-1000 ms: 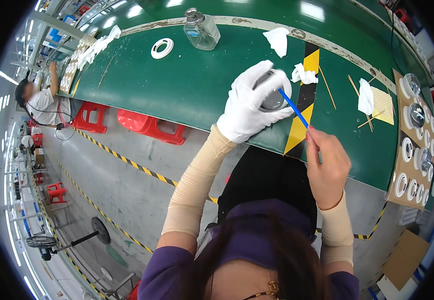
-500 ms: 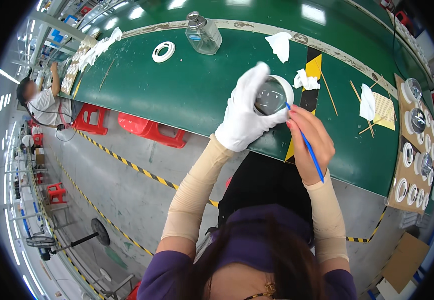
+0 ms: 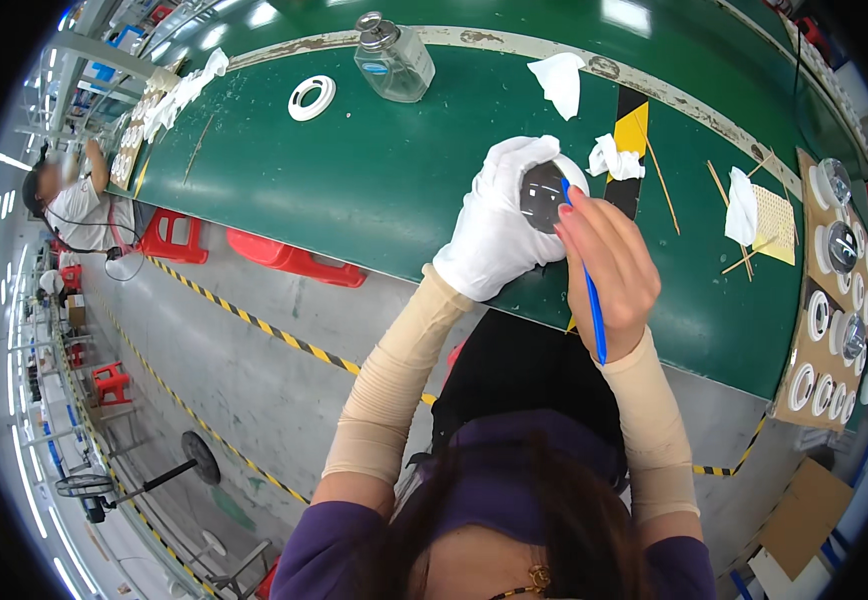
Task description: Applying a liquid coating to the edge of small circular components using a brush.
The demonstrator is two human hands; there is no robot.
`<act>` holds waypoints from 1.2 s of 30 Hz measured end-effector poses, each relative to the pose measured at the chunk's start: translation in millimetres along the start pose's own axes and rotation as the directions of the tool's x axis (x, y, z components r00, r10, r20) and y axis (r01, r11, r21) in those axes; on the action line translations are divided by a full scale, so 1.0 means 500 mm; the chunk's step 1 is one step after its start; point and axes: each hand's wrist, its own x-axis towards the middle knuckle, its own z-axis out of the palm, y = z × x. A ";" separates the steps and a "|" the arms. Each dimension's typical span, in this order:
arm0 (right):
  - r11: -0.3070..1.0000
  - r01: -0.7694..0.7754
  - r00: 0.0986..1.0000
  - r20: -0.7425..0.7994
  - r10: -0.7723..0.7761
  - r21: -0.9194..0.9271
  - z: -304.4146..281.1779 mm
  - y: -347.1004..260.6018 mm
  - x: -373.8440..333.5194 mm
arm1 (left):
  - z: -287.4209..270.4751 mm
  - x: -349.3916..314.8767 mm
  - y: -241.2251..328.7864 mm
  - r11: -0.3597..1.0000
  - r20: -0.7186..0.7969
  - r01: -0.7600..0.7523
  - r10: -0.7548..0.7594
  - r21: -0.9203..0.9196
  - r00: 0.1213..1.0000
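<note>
A white glove covers my left hand (image 3: 499, 220), whose fingers wrap round a clear glass lens (image 3: 544, 197) set in a white ring (image 3: 575, 176). Bare and pinched, my right hand (image 3: 614, 262) grips a slim blue pen-like tool (image 3: 595, 310). The tool's upper tip meets the lens near its right edge, by the ring; whether it presses on glass or ring I cannot tell. Both hands are above the near edge of the green table (image 3: 434, 170).
Beyond my hands stand a glass pump bottle (image 3: 394, 65) and a loose white ring (image 3: 312, 98). White cloths (image 3: 559, 84), thin wooden sticks (image 3: 662, 180) and a yellow pad (image 3: 774, 226) lie rightward, before a cardboard board (image 3: 792, 370) of rings and lenses. A person (image 3: 79, 205) sits far left.
The lens has turned in my left hand, and its glass looks darker. My right hand has shifted slightly left and the blue tool stands steeper, its tip higher along the rim.
</note>
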 end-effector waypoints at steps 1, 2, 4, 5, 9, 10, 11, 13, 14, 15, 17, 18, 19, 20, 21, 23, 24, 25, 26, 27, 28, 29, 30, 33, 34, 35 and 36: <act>1.000 -0.001 1.000 0.001 0.001 0.003 -0.003 -0.002 -0.006 | -0.001 0.003 0.005 0.998 -0.020 -0.036 0.037 0.046 0.999; 1.000 -0.013 1.000 0.005 0.013 -0.007 -0.011 -0.008 -0.018 | -0.003 0.005 0.010 0.998 -0.021 -0.034 0.035 0.048 0.999; 0.999 -0.028 1.000 0.011 0.028 -0.019 -0.015 -0.011 -0.024 | -0.006 0.005 0.019 0.989 -0.038 -0.076 0.082 0.128 0.996; 0.999 -0.033 0.999 0.008 0.033 -0.024 -0.016 -0.013 -0.022 | -0.005 0.006 0.016 0.989 -0.037 -0.075 0.080 0.126 0.996; 0.999 -0.051 0.999 -0.004 0.051 -0.018 0.004 -0.008 -0.001 | -0.007 0.001 0.009 0.992 -0.016 -0.086 0.088 0.094 0.996; 0.999 -0.050 0.999 -0.005 0.050 -0.019 0.001 -0.007 -0.005 | -0.008 0.005 0.008 0.993 -0.011 -0.074 0.075 0.091 0.997; 0.999 -0.047 0.999 -0.008 0.047 -0.015 -0.004 -0.008 -0.015 | -0.008 0.007 0.009 0.993 -0.011 -0.075 0.077 0.090 0.997; 0.999 -0.046 0.999 -0.011 0.046 -0.010 -0.005 -0.007 -0.021 | -0.004 0.006 0.014 0.987 -0.047 -0.120 0.126 0.106 0.991; 0.999 -0.049 0.999 -0.017 0.048 -0.019 -0.004 -0.008 -0.023 | -0.001 0.005 0.012 0.987 -0.046 -0.118 0.124 0.106 0.991; 0.998 -0.051 0.998 -0.023 0.051 -0.028 -0.002 -0.009 -0.024 | 0.002 0.003 0.008 0.997 -0.039 -0.070 0.071 0.022 0.997; 0.998 -0.041 0.999 -0.010 0.040 -0.039 0.006 0.002 -0.004 | 0.001 0.001 0.008 0.998 -0.023 -0.016 0.015 -0.065 1.000; 0.998 -0.025 1.000 0.003 0.025 -0.049 0.008 0.005 0.005 | -0.002 0.002 0.009 0.999 -0.019 -0.046 0.046 -0.008 0.999; 0.998 -0.043 0.999 0.020 0.044 -0.050 0.009 0.003 0.008 | -0.005 0.008 0.007 0.995 -0.018 -0.081 0.082 0.052 0.996; 0.998 -0.041 0.999 0.019 0.042 -0.050 0.006 -0.001 0.000 | -0.007 0.011 0.007 0.995 -0.019 -0.083 0.084 0.053 0.996; 0.998 -0.033 0.999 0.012 0.034 -0.060 0.001 -0.007 -0.016 | -0.007 0.011 0.007 0.989 -0.039 -0.125 0.129 0.084 0.991; 0.996 -0.028 0.999 0.029 0.030 -0.082 -0.016 -0.017 -0.036 | -0.003 0.004 0.017 0.995 -0.052 -0.084 0.087 0.063 0.995; 0.996 -0.029 0.999 0.033 0.031 -0.082 -0.018 -0.008 -0.032 | -0.003 0.008 0.018 0.995 -0.053 -0.080 0.083 0.061 0.995; 0.994 0.021 0.999 0.034 -0.018 -0.106 -0.018 -0.001 -0.019 | -0.006 0.012 0.018 0.993 -0.041 -0.098 0.101 0.062 0.994; 0.989 0.071 0.997 0.036 -0.067 -0.129 -0.017 0.004 -0.012 | -0.008 0.012 0.018 0.991 -0.029 -0.117 0.119 0.063 0.992; 0.989 0.065 0.997 0.037 -0.061 -0.130 -0.017 0.006 -0.013 | -0.006 0.007 0.015 0.992 -0.025 -0.114 0.116 0.062 0.993; 0.991 0.076 0.996 0.056 -0.070 -0.112 -0.016 0.011 -0.010 | -0.005 0.006 0.012 0.995 -0.020 -0.088 0.089 0.035 0.996; 0.992 0.088 0.994 0.075 -0.081 -0.094 -0.016 0.015 -0.008 | -0.004 0.007 0.010 0.998 -0.014 -0.063 0.064 0.009 0.998; 0.992 0.089 0.994 0.073 -0.083 -0.092 -0.018 0.016 -0.011 | -0.006 0.008 0.009 0.998 -0.015 -0.065 0.065 0.011 0.998; 0.992 0.099 0.992 0.086 -0.092 -0.078 -0.029 0.018 -0.017 | -0.004 0.010 0.013 0.993 -0.027 -0.110 0.111 0.051 0.993; 0.990 0.117 0.989 0.097 -0.109 -0.079 -0.026 0.022 -0.005 | -0.007 0.010 0.013 0.993 -0.021 -0.097 0.099 0.065 0.995; 0.988 0.134 0.986 0.107 -0.126 -0.079 -0.024 0.022 0.002 | -0.009 0.010 0.013 0.993 -0.015 -0.085 0.087 0.079 0.996; 0.988 0.134 0.986 0.107 -0.125 -0.080 -0.024 0.019 -0.001 | -0.007 0.005 0.012 0.993 -0.014 -0.085 0.086 0.079 0.996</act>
